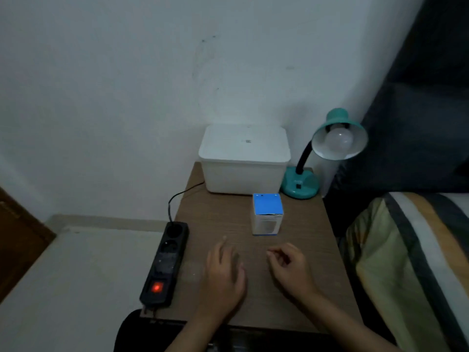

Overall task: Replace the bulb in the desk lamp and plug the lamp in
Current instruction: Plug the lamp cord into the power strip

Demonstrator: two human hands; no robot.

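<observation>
Head view, looking down at a small wooden bench (223, 219) set against a white wall, in dim light. Both hands hover low over the near part of the bench, and neither holds anything. The left hand (224, 269) is flat, palm down, fingers loosely extended toward the wall. The right hand (291, 265) sits just beside it, fingers loosely curled inward around nothing.

The lamp (327, 153) stands at the far right corner of the bench, well apart from the hands, ahead and to the right. Its teal base (300, 184) rests on the bench; a black neck rises and bends right to the teal shade, which tilts toward the camera. A white bulb (338, 141) sits in the shade, its round end facing forward and down toward the viewer, so its axis runs back and up into the socket. The right hand is the nearer one to it.

Between the hands and the lamp stands a small box (267, 214), upright, with a blue top, probably holding the new bulb; it is near the right hand. A white lidded tub (245, 158) sits behind it, left of the lamp.

A black power strip (166, 262) lies along the left edge of the bench, its long axis running away from the viewer, switch glowing red, just beside the left hand. A black cord enters its far socket.
</observation>
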